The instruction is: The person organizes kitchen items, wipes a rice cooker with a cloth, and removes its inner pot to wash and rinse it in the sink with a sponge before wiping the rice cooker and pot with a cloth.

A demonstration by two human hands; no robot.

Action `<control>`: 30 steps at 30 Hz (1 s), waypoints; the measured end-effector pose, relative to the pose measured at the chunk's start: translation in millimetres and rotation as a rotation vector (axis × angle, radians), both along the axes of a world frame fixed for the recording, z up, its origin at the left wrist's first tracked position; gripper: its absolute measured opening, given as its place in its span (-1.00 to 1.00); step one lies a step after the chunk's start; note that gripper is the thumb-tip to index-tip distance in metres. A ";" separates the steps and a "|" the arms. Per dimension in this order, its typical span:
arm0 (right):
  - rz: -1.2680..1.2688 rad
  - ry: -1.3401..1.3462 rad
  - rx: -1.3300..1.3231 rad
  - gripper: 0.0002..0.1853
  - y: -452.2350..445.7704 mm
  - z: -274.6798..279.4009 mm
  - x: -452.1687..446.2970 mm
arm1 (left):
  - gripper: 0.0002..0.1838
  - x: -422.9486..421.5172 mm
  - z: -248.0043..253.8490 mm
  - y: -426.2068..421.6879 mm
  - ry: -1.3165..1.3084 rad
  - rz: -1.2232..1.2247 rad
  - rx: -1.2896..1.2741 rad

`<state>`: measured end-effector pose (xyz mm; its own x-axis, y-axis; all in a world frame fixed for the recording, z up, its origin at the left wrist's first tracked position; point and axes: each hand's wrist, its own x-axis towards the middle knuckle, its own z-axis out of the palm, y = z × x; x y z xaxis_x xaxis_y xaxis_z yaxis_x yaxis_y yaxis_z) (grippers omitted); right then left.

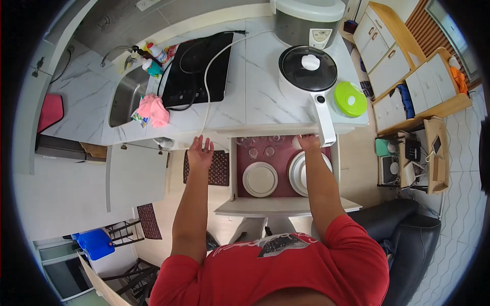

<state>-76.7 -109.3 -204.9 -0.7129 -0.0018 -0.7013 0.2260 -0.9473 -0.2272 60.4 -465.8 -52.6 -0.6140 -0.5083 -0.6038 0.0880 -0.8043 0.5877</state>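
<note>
The drawer [262,204] stands pulled out below the counter's near edge, toward its right corner. Its long axis runs side to side, along that edge, and its front faces the person. The right hand [309,143] is inside, at the back right, with its fingertips bent at a small white item [296,143]; whether they grip it or only touch it, I cannot tell. The item is partly hidden, so its axis cannot be read.

The left hand [201,154] is empty, palm up, fingers loosely spread, just outside the drawer's back left corner. A pale cord [206,81] crosses the counter [260,109] and comes down over its near edge by those fingers.

In the drawer, glasses [252,152] stand at the back left, a plate [260,179] lies in front of them, and stacked plates [297,175] lie on the right, partly under the right forearm. Above, near the counter's right edge, sits a lidded pan [298,92]; its handle [323,120] points toward the person and juts past the near edge.
</note>
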 end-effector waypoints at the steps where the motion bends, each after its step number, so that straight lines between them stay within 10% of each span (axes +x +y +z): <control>1: 0.035 0.016 0.027 -0.24 1.8 5.0 10.0 | -0.47 2.8 1.9 -2.2 0.005 -0.036 -0.021; 10: 0.197 -0.417 0.269 -0.37 65.2 41.4 139.8 | -0.21 23.8 24.2 -13.2 -0.129 -0.211 -0.423; 12: 0.794 -0.130 0.823 -0.54 74.0 101.6 165.6 | -0.13 36.2 -11.8 -17.1 -0.149 -0.358 -0.492; 14: 0.835 -0.074 1.046 -0.70 80.9 131.6 186.8 | -0.14 58.7 -57.8 -15.6 -0.440 -0.792 -0.543; 16: 0.915 0.459 1.917 -0.77 88.5 152.0 193.0 | -0.21 75.2 -54.9 10.0 -0.565 -0.923 -0.723; 19: 1.022 0.601 1.904 -0.73 95.2 165.0 210.1 | -0.49 103.7 -94.1 16.4 -0.414 -0.933 -1.410; 30: 1.237 0.782 1.941 -0.56 101.1 160.0 274.5 | -0.68 162.3 -75.4 22.2 -0.633 -1.150 -1.467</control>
